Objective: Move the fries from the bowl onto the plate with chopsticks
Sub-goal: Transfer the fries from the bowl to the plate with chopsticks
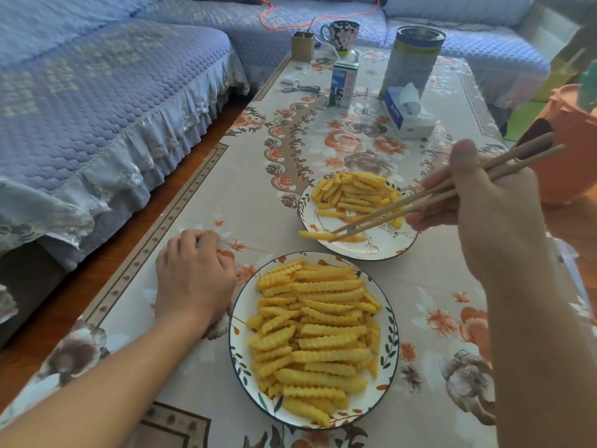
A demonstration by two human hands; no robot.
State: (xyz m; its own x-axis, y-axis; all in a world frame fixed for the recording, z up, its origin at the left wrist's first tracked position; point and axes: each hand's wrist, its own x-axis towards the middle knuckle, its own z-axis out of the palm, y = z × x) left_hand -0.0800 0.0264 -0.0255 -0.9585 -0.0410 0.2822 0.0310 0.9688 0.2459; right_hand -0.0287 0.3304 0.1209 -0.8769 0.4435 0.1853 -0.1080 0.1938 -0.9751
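Observation:
Two flower-patterned white dishes stand on the table. The farther one, the bowl, holds a heap of crinkle-cut fries in its far half. The nearer plate is covered with a large pile of fries. My right hand grips a pair of wooden chopsticks. Their tips pinch a single fry over the bowl's near-left rim. My left hand rests on the tablecloth just left of the plate, fingers loosely curled, holding nothing.
Farther back on the floral tablecloth stand a milk carton, a tall tin, a tissue pack, a mug and a small box. An orange container sits at the right edge. A blue-covered sofa lines the left and back.

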